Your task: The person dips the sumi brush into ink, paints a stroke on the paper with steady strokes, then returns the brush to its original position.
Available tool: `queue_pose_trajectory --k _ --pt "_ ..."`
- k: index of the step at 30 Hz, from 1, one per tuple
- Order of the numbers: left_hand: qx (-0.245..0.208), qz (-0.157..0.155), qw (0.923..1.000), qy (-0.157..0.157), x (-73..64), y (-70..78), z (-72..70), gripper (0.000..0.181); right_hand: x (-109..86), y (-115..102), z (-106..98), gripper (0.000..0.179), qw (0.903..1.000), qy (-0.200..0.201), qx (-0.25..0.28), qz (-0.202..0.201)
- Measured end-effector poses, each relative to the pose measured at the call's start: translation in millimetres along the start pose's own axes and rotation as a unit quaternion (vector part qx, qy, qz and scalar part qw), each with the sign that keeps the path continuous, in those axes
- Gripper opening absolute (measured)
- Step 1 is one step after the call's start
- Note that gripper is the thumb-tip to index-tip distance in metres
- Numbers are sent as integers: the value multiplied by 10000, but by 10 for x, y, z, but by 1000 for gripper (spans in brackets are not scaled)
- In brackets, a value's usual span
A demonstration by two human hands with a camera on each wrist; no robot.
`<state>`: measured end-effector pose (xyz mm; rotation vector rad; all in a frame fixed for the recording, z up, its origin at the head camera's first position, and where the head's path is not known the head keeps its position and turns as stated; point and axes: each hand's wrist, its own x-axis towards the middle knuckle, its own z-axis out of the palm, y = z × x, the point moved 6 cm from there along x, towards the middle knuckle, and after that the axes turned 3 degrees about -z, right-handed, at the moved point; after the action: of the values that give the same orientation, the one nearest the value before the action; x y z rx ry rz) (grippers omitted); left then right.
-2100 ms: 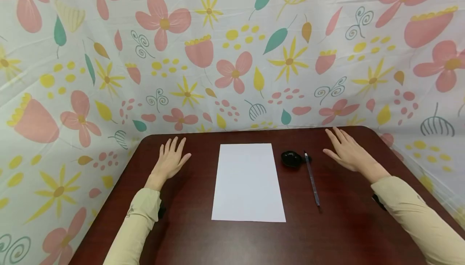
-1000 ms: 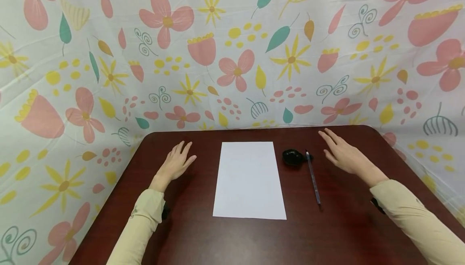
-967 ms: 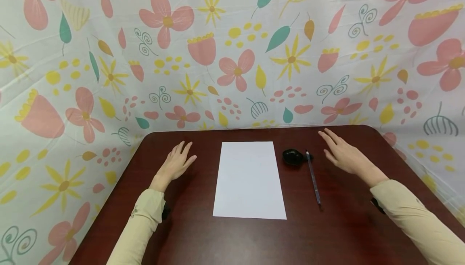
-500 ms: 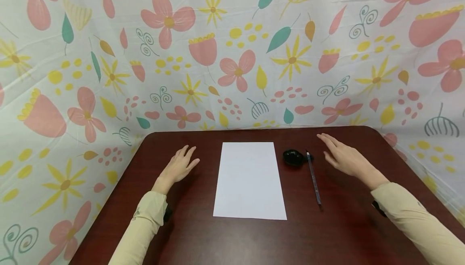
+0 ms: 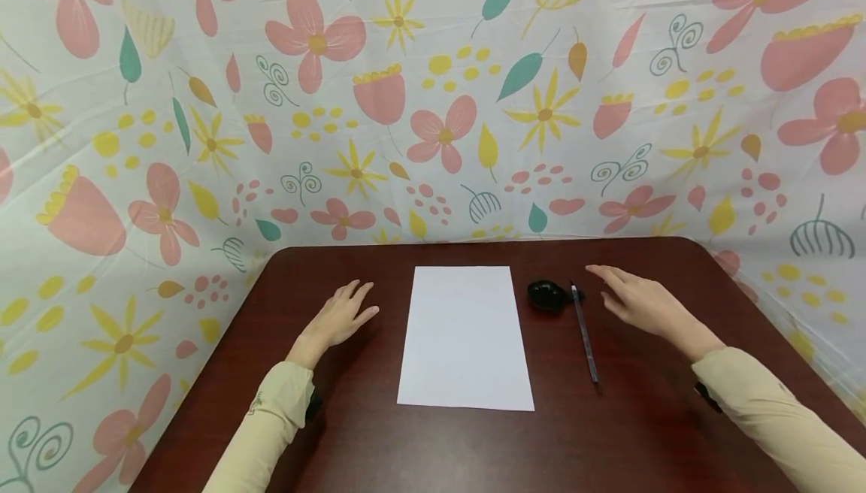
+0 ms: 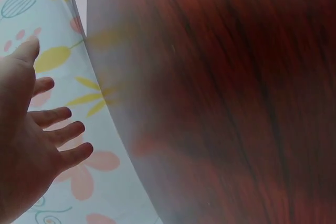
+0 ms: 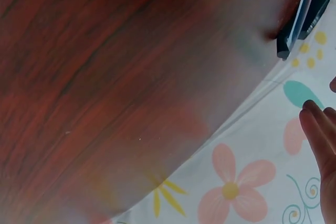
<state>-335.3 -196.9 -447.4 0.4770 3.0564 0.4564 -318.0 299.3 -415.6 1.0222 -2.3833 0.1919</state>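
In the head view a blank white sheet of paper (image 5: 465, 339) lies upright on the dark red-brown table. My left hand (image 5: 336, 318) hovers left of it with fingers spread, holding nothing. To the right of the sheet sits a glossy black rounded object (image 5: 546, 295) with a short stub. A slim pen-like stick (image 5: 584, 335) lies with its upper part across that stub. My right hand (image 5: 643, 303) is just right of the stick, empty, fingers extended toward its upper end. The wrist views show the left hand's fingers (image 6: 73, 132) apart and the right hand's fingers (image 7: 315, 129) at the frame edge.
The table (image 5: 467, 452) has rounded back corners. A white cloth (image 5: 433, 49) printed with flowers and leaves hangs close behind its back edge and along both sides. A dark band shows at each sleeve cuff.
Both hands have drawn back a little toward the person and inward, the left toward the paper, the right toward the stick. The paper, black object and stick stay in place.
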Motion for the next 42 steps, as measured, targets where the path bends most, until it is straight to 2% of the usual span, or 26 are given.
queue_pose_trajectory --k 4,10,13,17,18,20,22,33,42 --pt "1 162 9998 -65 -4 81 21 63 -4 -16 16 65 10000 22 35 -87" --pt "98 269 9994 -187 -16 187 50 63 12 -65 41 68 9995 84 -85 -305" --pt "26 283 9991 -308 -33 219 75 64 13 -101 50 64 9989 97 -117 -445" --pt "-172 224 9980 -570 -55 240 131 67 14 -137 56 24 9987 96 -115 -486" --pt "-191 207 9976 -626 -58 244 145 68 14 -141 60 21 9988 75 -108 -474" --pt "-198 178 9972 -702 -60 252 166 68 17 -149 69 33 9989 34 -123 -446" --pt "-194 192 9970 -721 -56 266 178 68 16 -154 81 37 9990 -29 -138 -413" --pt "102 219 9932 -1143 -56 350 254 68 -38 -197 151 28 9978 -619 -35 -212" --pt "165 230 9910 -1310 -59 408 303 69 -58 -285 197 35 9945 -585 -142 -858"
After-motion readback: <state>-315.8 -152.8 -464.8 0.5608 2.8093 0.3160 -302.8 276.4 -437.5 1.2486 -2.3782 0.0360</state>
